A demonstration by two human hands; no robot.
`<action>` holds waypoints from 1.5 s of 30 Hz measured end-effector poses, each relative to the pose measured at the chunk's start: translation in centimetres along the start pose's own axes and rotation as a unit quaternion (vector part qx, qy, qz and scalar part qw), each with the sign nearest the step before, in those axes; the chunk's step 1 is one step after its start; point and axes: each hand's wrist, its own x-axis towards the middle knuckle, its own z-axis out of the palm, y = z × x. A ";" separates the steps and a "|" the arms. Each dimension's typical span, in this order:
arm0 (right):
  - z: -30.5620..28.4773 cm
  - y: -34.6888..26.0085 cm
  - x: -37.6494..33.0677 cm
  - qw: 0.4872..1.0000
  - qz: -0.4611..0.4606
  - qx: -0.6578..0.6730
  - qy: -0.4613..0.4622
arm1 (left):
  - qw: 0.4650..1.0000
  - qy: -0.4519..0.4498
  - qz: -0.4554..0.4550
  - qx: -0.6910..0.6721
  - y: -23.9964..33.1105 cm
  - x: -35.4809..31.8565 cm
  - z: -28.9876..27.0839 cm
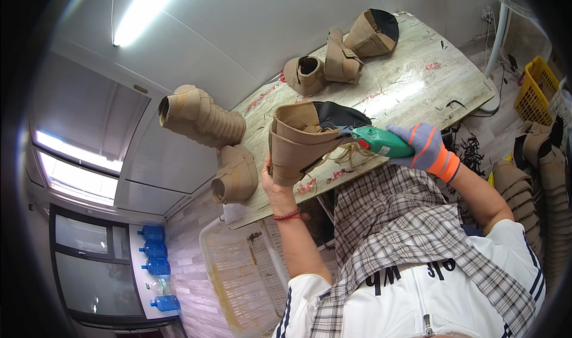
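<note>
My bare left hand (276, 183) is closed round the lower left side of a tan boot upper (298, 150) and holds it up over the table. The upper has a black lining (336, 114) at its right edge. My right hand (422, 147), in a grey and orange glove, grips green electric scissors (381, 142) with a red button. The tip of the scissors meets the upper's edge beside the black part. Whether the blades are biting into the material is too small to tell. Pale strands (348, 156) hang below the tip.
More tan uppers (342, 61) lie at the table's (441, 82) far side; a nested stack (202, 117) and a single upper (233, 174) are at its left end. Red and black scraps lie about. White basket (229, 278) stands below left, yellow basket (536, 94) far right, uppers (515, 189) heaped at right.
</note>
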 end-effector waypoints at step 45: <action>0.6 -5.3 6.2 0.767 0.405 0.490 -0.084 | 0.360 -0.107 0.406 0.833 -12.7 -6.5 -2.6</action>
